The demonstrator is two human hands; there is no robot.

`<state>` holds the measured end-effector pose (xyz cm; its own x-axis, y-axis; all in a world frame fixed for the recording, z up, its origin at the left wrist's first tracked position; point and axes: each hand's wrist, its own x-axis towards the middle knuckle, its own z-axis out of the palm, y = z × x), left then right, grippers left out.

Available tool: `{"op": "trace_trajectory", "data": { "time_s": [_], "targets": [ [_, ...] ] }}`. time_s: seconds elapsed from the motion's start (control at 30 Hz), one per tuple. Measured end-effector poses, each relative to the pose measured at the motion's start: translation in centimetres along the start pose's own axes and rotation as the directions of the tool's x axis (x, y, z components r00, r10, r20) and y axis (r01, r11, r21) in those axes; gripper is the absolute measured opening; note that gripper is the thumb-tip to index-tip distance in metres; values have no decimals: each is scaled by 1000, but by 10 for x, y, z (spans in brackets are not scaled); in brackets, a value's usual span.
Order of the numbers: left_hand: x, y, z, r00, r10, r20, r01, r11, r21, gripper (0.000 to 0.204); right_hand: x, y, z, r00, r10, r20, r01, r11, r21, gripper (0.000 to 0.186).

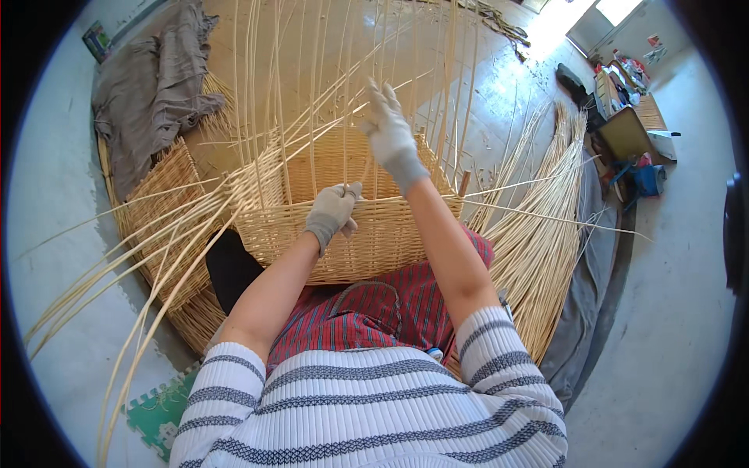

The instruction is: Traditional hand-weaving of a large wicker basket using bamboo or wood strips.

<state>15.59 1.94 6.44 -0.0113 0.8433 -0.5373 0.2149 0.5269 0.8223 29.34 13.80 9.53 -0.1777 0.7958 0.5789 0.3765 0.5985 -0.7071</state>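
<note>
A half-woven wicker basket (351, 242) rests on my lap, with several long pale upright canes (312, 86) rising from its rim. My left hand (334, 212), in a grey work glove, grips the near rim where a weaving cane (390, 199) runs across. My right hand (390, 136), also gloved, reaches higher and holds one of the upright canes above the far side of the basket. Loose cane ends (140, 265) fan out from the basket toward the lower left.
Finished wicker baskets (168, 195) stand stacked at my left under a grey cloth (152, 86). A thick bundle of loose canes (538, 234) lies at my right. Farther right are a low table (628, 132) with small items and a green foam mat (160, 409).
</note>
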Motion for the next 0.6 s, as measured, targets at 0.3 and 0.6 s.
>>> {"op": "trace_trajectory", "data": {
  "time_s": [0.3,0.6],
  "targets": [
    [20,-24,8,999,16,-49,-24,988,-154,18,-156,-17,-64,736,571,-364,-135,650,747,34],
    [34,25,78,975,28,218,-15,998,-63,26,-145,34,-141,596,787,-157,-457,494,740,18]
  ]
}}
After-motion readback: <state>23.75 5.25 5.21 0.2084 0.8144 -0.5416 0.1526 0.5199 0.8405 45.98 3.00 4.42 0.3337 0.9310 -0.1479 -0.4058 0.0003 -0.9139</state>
